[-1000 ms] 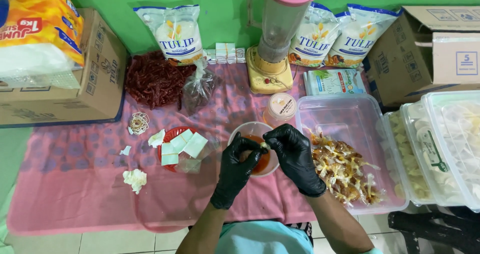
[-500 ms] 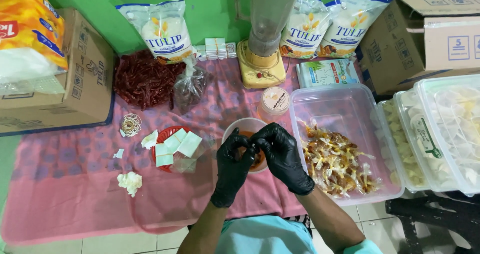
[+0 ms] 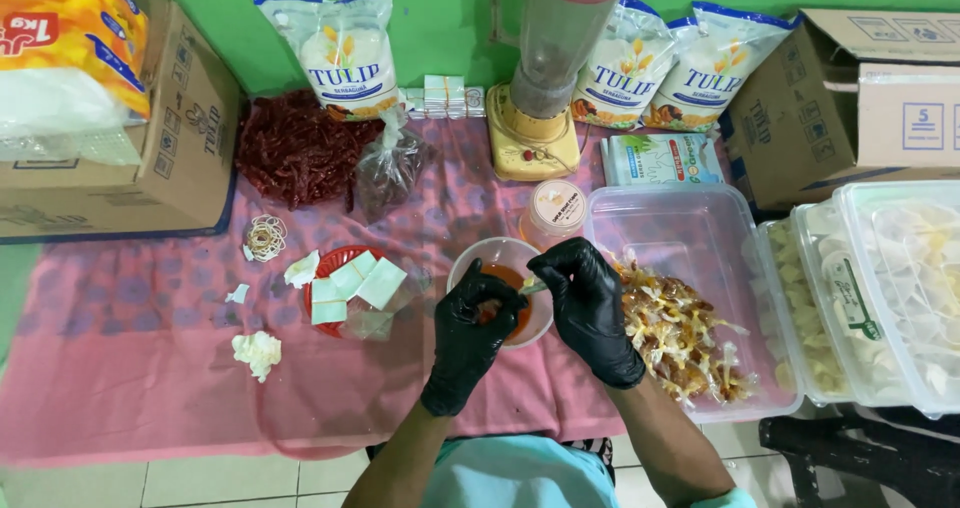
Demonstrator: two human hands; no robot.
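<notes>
The right hand has drawn a little apart from the left hand over the bowl.

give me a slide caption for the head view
Two black-gloved hands, left hand and right hand, work over a small bowl of red sauce beside a clear tub of wrapped snacks.

Open pink cloth left of the bowl; lidded cup, clear tub crowding its right.

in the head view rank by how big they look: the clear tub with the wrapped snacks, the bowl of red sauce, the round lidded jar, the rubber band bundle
1. clear tub
2. bowl of red sauce
3. lidded jar
4. rubber band bundle, close to the jar, so those two are unsure.
</notes>
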